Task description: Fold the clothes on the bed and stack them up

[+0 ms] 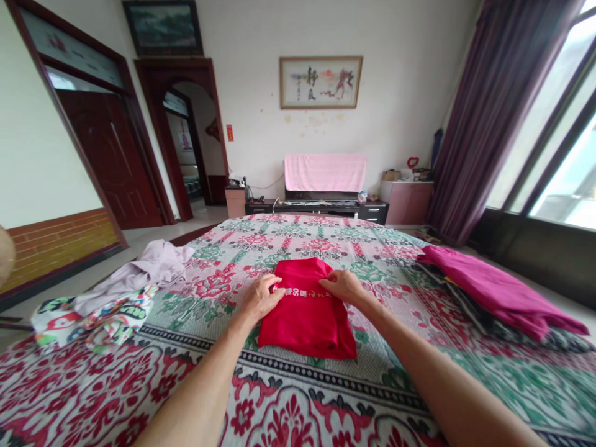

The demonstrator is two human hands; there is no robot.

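A red shirt (pixel 305 323), folded into a rough rectangle with pale printed characters across it, lies on the flowered bedspread (pixel 251 248) in front of me. At its left edge, level with the print, my left hand (pixel 265 294) pinches the cloth between thumb and fingers. My right hand (pixel 343 285) grips the opposite edge in the same way, thumb pointing inward. The near end of the shirt rests flat, its lower right corner slightly layered. Some fingertips are hidden by the hands and the cloth.
A folded stack topped by a magenta garment (pixel 498 288) lies on the right. To the left are a crumpled pale lilac garment (pixel 149 267) and a white cloth with a colourful print (pixel 100 320). Beyond the bed stands a low black cabinet (pixel 375 213) below a pink towel (pixel 326 172).
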